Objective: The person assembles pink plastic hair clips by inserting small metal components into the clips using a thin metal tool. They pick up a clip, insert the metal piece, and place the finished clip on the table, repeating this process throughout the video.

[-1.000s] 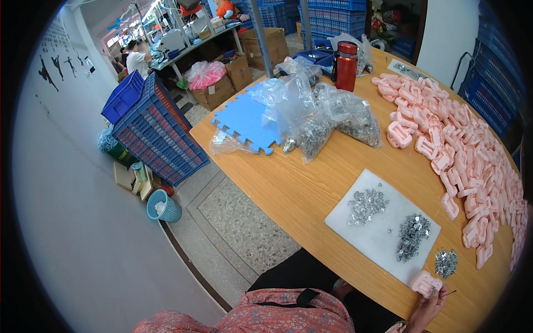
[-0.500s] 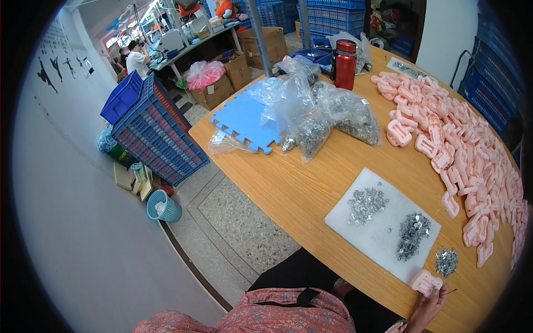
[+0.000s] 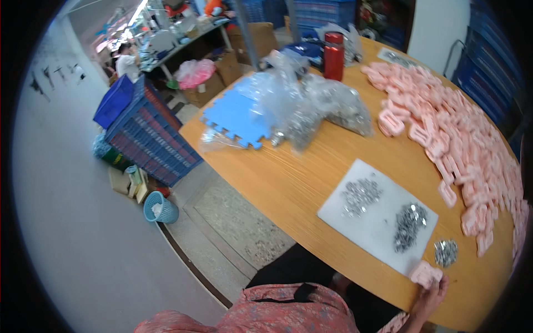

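My right hand (image 3: 430,294) comes in at the lower right, its fingers closed on a pale pink moulded plastic piece (image 3: 424,274) at the table's near edge. Part of that piece is covered by the fingers. Just beyond it lies a white foam sheet (image 3: 375,222) carrying two heaps of small metal pieces: a loose, lighter heap (image 3: 361,195) and a denser, darker heap (image 3: 410,227). Another small heap of metal pieces (image 3: 446,253) rests directly on the wood, close to the hand. My left hand is out of sight.
A large pile of pink plastic pieces (image 3: 461,144) covers the table's right side. Clear bags of metal parts (image 3: 338,105), a blue foam mat (image 3: 236,116) and a red flask (image 3: 333,58) stand farther back. Blue crates (image 3: 152,130) and a basket (image 3: 161,207) are on the floor, left.
The whole view has shifted slightly and blurred. A thin dark rod beside the right hand's fingers is no longer clear. The hand still holds the pink piece in nearly the same spot.
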{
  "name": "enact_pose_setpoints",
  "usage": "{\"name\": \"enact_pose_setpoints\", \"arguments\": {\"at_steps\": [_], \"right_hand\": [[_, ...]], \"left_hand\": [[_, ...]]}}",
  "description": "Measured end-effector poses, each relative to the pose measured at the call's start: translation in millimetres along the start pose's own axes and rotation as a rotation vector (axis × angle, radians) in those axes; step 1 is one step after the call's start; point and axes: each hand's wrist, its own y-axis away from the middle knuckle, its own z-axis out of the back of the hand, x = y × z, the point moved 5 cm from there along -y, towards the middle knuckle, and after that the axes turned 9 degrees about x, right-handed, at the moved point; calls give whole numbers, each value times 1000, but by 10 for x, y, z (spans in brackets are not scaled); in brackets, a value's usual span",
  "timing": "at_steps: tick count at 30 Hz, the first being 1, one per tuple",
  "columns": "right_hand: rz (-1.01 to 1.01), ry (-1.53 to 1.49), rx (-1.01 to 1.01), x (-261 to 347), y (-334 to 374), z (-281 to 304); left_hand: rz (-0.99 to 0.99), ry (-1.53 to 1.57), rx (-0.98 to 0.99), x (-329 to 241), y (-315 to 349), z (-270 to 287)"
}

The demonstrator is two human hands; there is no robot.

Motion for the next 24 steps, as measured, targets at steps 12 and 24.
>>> {"name": "enact_pose_setpoints", "arguments": {"at_steps": [12, 24], "right_hand": [[-108, 90, -42, 275, -139, -418], [-258, -103, 66, 299, -142, -341]], "left_hand": [[-693, -1560, 153, -785, 374, 755], [-934, -322, 302, -4042, 2918, -239]]}}
